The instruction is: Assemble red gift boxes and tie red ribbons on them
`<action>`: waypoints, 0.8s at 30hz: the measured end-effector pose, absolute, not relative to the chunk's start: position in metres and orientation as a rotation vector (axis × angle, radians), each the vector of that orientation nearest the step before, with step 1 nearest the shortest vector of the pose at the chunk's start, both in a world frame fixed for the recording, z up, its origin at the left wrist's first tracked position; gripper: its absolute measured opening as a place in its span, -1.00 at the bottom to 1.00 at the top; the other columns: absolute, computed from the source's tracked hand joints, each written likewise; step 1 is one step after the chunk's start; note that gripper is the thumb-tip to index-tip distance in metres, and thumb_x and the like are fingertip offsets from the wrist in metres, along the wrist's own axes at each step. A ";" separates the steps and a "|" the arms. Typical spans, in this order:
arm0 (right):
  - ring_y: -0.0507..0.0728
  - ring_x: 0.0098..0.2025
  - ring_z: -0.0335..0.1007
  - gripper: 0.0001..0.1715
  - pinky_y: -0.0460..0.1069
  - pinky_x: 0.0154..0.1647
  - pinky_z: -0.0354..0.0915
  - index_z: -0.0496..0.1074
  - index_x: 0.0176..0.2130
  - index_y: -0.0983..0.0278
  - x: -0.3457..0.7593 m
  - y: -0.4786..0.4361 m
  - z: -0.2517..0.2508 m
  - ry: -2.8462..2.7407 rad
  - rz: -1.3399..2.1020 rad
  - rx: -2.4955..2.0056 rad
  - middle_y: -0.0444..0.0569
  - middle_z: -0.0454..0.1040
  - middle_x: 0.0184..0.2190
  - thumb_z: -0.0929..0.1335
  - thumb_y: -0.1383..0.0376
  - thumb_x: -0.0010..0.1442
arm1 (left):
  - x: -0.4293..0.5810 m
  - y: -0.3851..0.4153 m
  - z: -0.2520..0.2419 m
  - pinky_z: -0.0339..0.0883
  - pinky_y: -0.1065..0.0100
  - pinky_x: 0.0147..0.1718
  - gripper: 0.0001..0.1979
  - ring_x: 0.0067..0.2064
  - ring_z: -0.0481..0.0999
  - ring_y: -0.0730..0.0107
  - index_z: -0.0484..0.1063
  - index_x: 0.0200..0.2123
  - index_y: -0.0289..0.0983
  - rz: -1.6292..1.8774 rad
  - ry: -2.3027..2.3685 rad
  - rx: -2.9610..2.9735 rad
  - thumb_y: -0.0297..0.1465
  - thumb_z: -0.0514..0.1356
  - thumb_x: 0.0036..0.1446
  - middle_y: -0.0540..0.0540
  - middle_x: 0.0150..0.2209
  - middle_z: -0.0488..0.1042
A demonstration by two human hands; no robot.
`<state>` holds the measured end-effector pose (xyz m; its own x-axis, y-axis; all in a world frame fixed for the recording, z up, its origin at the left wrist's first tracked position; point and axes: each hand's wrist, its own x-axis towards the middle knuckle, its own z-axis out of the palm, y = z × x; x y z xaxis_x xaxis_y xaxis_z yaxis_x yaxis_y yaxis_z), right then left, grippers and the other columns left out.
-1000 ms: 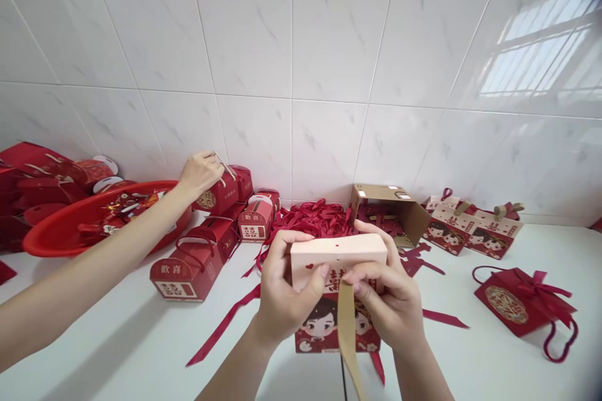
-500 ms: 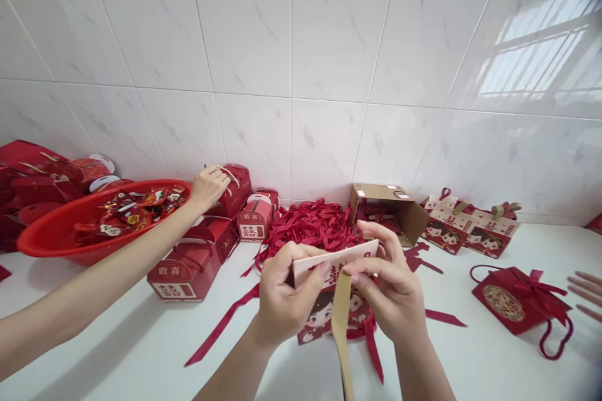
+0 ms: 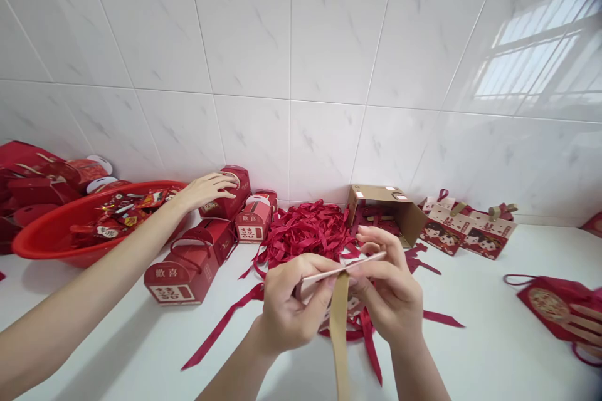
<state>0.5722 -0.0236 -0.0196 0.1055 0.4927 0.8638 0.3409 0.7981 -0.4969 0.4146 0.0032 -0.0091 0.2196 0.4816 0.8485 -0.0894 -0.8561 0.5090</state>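
My left hand (image 3: 290, 310) grips one side of a small printed gift box (image 3: 306, 289), thumb on the near face and fingers behind it. The box is tilted so that its thin pale top edge faces me. At the other side is my right hand (image 3: 390, 291), with thumb and forefinger pinched at the middle of that edge on a gold ribbon (image 3: 339, 338). From there the ribbon hangs down the front toward me. Most of the box's printed face is hidden by my hands and the ribbon.
A pile of dark red ribbons (image 3: 310, 229) lies behind my hands, beside an open cardboard box (image 3: 409, 219). Finished-looking gift boxes (image 3: 486, 238) stand right. Left are red boxes (image 3: 181, 272) and a red basin (image 3: 44, 244) of sweets. Another person's hand (image 3: 207, 191) touches a box; another hand (image 3: 583, 326) is right.
The held box has tipped so its top edge faces me. At left, the other person's hand has opened from the box's cord handle. At right, a hand has moved a red bag further right.
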 end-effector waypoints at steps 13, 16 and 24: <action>-0.01 -0.51 0.32 -0.70 -0.14 -0.52 0.27 0.26 -0.31 0.20 0.565 -0.018 -0.021 -1.062 0.639 -0.943 -0.18 0.41 -0.48 0.46 0.21 0.08 | 0.406 0.016 -0.009 0.40 0.24 0.00 -0.62 0.04 0.48 0.18 0.33 -0.01 -0.21 1.531 0.635 1.936 -0.50 0.26 0.09 -0.18 -0.02 0.48; -0.03 -0.53 0.26 -0.68 -0.14 -0.55 0.21 0.24 -0.32 0.21 0.569 -0.016 -0.018 -1.117 0.678 -1.049 -0.19 0.37 -0.51 0.45 0.18 0.08 | 0.398 0.017 -0.003 0.29 0.18 0.12 -0.69 0.11 0.41 0.17 0.38 -0.04 -0.21 1.508 0.614 2.005 -0.50 0.23 0.12 -0.17 0.00 0.47; -0.04 -0.53 0.18 -0.70 -0.14 -0.55 0.11 0.21 -0.34 0.22 0.572 -0.023 -0.016 -1.474 0.855 -1.020 -0.21 0.32 -0.52 0.43 0.23 0.11 | 0.401 0.012 0.003 0.50 0.38 -0.27 -0.65 -0.35 0.60 0.40 0.29 -0.05 -0.19 1.744 0.665 1.570 -0.48 0.28 0.09 0.02 -0.39 0.56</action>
